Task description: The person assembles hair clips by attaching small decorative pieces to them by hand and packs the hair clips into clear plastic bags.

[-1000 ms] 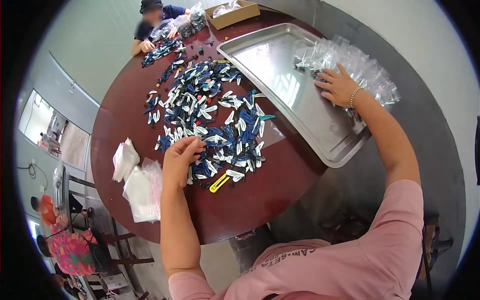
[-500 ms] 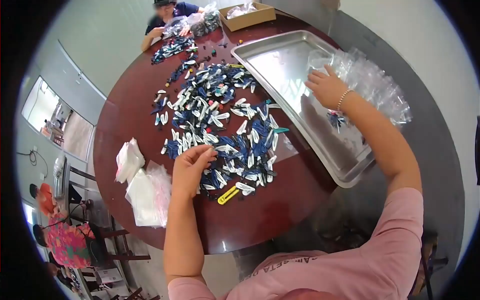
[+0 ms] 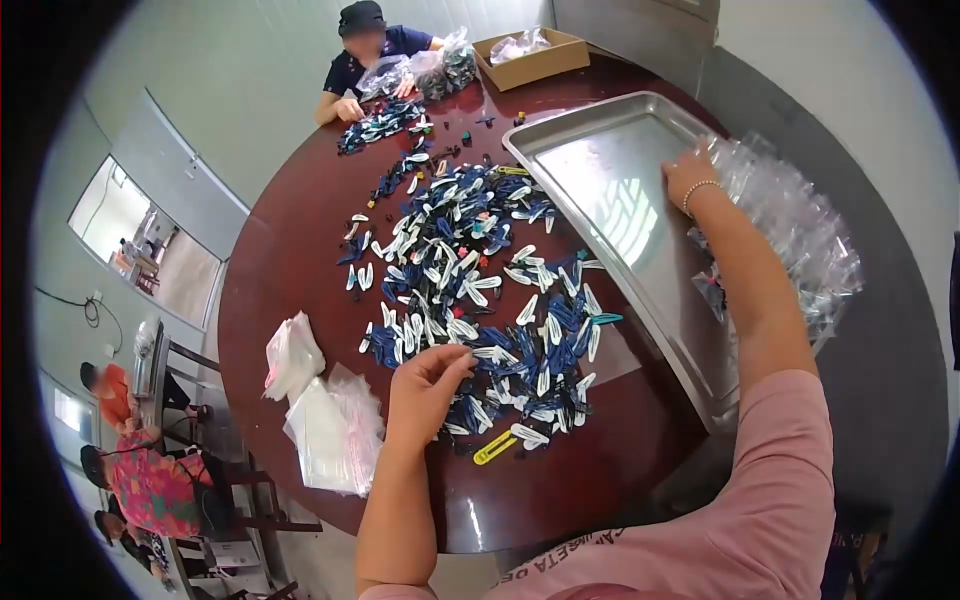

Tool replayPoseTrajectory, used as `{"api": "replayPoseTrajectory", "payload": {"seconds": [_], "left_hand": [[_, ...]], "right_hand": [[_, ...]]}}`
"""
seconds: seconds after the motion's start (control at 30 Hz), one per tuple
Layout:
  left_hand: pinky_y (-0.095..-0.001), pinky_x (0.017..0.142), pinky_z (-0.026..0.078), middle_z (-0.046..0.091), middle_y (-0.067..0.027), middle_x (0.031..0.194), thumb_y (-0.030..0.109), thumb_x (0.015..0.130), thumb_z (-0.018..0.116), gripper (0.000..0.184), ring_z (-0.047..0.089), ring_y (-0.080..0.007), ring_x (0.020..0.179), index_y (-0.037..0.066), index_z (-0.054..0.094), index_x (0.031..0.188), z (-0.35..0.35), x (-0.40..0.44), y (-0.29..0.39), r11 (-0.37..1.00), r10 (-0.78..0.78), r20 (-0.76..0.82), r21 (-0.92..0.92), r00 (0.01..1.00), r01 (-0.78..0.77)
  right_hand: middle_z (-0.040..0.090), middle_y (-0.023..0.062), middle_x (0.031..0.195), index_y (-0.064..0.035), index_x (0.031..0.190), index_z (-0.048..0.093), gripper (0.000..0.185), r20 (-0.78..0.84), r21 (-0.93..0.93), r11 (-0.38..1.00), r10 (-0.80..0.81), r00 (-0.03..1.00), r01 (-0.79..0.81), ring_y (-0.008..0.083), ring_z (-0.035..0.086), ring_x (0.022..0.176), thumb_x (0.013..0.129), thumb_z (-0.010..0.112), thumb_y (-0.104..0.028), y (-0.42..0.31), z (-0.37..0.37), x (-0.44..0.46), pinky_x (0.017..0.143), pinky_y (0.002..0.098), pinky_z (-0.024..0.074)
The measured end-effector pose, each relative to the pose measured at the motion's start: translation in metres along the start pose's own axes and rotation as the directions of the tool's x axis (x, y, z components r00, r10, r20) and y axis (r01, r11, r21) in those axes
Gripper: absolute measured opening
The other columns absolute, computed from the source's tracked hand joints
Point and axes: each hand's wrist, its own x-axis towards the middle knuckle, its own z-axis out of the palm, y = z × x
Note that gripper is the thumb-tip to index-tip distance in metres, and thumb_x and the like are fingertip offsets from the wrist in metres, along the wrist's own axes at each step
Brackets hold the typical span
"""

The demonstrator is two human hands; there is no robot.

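Note:
My left hand is closed in a pinch at the near left edge of a spread of snap hair clips, mostly white and navy. Whatever its fingertips hold, if anything, is too small to name. A yellow snap clip lies on the near side of the spread. Over the far right part of a metal tray is my right hand, wearing a beaded bracelet. Its fingers are bent and blurred beside the heap of clear plastic bags, so their grip is unclear.
Stacks of flat plastic bags lie left on the round table. Across it, a person handles clips and filled bags near a cardboard box. Other people sit at the far left.
My right hand has gone from spread fingers over the bags to bent fingers at their edge. My left hand keeps its pinch. The whole view has shifted, showing more of the person opposite.

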Motion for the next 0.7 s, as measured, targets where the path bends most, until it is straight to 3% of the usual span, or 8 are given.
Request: {"api": "replayPoseTrajectory", "payload": {"seconds": [0.07, 0.13, 0.2, 0.3, 0.43, 0.6, 0.67, 0.7], "left_hand": [[-0.0221, 0.074, 0.049, 0.070, -0.0066, 0.090, 0.010, 0.090, 0.065, 0.020, 0.063, -0.0097, 0.082, -0.004, 0.066, 0.103, 0.000, -0.001, -0.001, 1.000, 0.011, 0.012, 0.013, 1.000, -0.011], [-0.0216, 0.074, 0.049, 0.070, -0.0062, 0.090, 0.010, 0.089, 0.066, 0.019, 0.063, -0.0091, 0.082, -0.004, 0.066, 0.103, 0.001, 0.000, 0.001, 1.000, 0.003, 0.014, 0.008, 1.000, -0.004], [-0.0216, 0.074, 0.049, 0.070, -0.0057, 0.089, 0.010, 0.089, 0.066, 0.019, 0.063, -0.0089, 0.082, -0.003, 0.066, 0.103, 0.001, 0.000, 0.001, 1.000, -0.011, 0.017, 0.011, 1.000, 0.011], [-0.0210, 0.073, 0.048, 0.069, -0.0039, 0.088, 0.010, 0.089, 0.066, 0.019, 0.062, -0.0074, 0.080, -0.003, 0.067, 0.102, 0.002, -0.001, 0.003, 0.999, -0.015, 0.005, 0.035, 1.000, 0.015], [-0.0204, 0.069, 0.047, 0.068, -0.0015, 0.085, 0.011, 0.088, 0.068, 0.018, 0.059, -0.0055, 0.076, -0.001, 0.068, 0.101, 0.003, -0.001, 0.002, 0.998, -0.026, -0.002, 0.055, 1.000, 0.026], [-0.0202, 0.066, 0.046, 0.067, -0.0005, 0.082, 0.011, 0.087, 0.068, 0.018, 0.057, -0.0050, 0.074, -0.001, 0.069, 0.101, 0.002, 0.000, 0.001, 0.996, 0.001, -0.014, 0.087, 1.000, 0.001], [-0.0237, 0.075, 0.050, 0.070, -0.0084, 0.092, 0.008, 0.090, 0.063, 0.019, 0.063, -0.0110, 0.081, -0.003, 0.066, 0.106, 0.000, -0.001, 0.001, 0.993, -0.013, 0.036, 0.116, 0.999, 0.008], [-0.0238, 0.076, 0.050, 0.070, -0.0081, 0.092, 0.008, 0.090, 0.063, 0.019, 0.063, -0.0110, 0.081, -0.003, 0.066, 0.106, -0.001, 0.000, -0.001, 0.994, -0.017, 0.034, 0.105, 0.999, 0.013]], "right_hand": [[0.055, 0.0143, 0.132, -0.0088, 0.124, 0.059, 0.040, 0.041, -0.190, 0.969, 0.167, 0.985, -0.156, 0.0322, 0.041, 0.132, 0.095, 0.036, -0.021, -0.001, -0.001, 0.007, 0.115, 0.0559, 0.0026], [0.057, 0.0156, 0.127, -0.0101, 0.126, 0.058, 0.040, 0.059, -0.176, 0.970, 0.178, 0.982, -0.166, 0.0340, 0.040, 0.131, 0.094, 0.036, -0.020, 0.007, 0.012, 0.022, 0.115, 0.0570, -0.0020], [0.055, 0.0151, 0.131, -0.0057, 0.125, 0.059, 0.041, 0.020, -0.357, 0.911, 0.227, 0.974, -0.205, 0.0336, 0.039, 0.133, 0.095, 0.037, -0.022, 0.010, 0.019, 0.031, 0.115, 0.0561, -0.0034], [0.053, 0.0148, 0.135, -0.0019, 0.126, 0.058, 0.042, 0.064, -0.443, 0.875, 0.250, 0.966, -0.197, 0.0337, 0.038, 0.133, 0.095, 0.039, -0.022, 0.015, 0.017, 0.030, 0.115, 0.0557, -0.0029], [0.057, 0.0142, 0.131, -0.0051, 0.124, 0.062, 0.039, -0.085, -0.450, 0.836, 0.310, 0.947, -0.314, 0.0342, 0.042, 0.130, 0.095, 0.041, -0.022, 0.024, 0.032, 0.044, 0.115, 0.0559, 0.0013], [0.067, 0.0104, 0.115, -0.0096, 0.110, 0.071, 0.034, 0.047, -0.366, 0.885, 0.327, 0.944, -0.289, 0.0323, 0.055, 0.118, 0.094, 0.043, -0.021, 0.034, 0.018, 0.042, 0.114, 0.0563, 0.0079], [0.066, 0.0112, 0.117, -0.0103, 0.112, 0.070, 0.033, 0.069, -0.324, 0.903, 0.319, 0.945, -0.281, 0.0327, 0.054, 0.120, 0.094, 0.046, -0.022, 0.035, 0.004, 0.044, 0.114, 0.0564, 0.0071], [0.065, 0.0120, 0.119, -0.0110, 0.114, 0.069, 0.032, 0.107, -0.285, 0.916, 0.323, 0.940, -0.283, 0.0331, 0.053, 0.123, 0.093, 0.048, -0.022, 0.033, -0.001, 0.045, 0.114, 0.0565, 0.0063]]}}
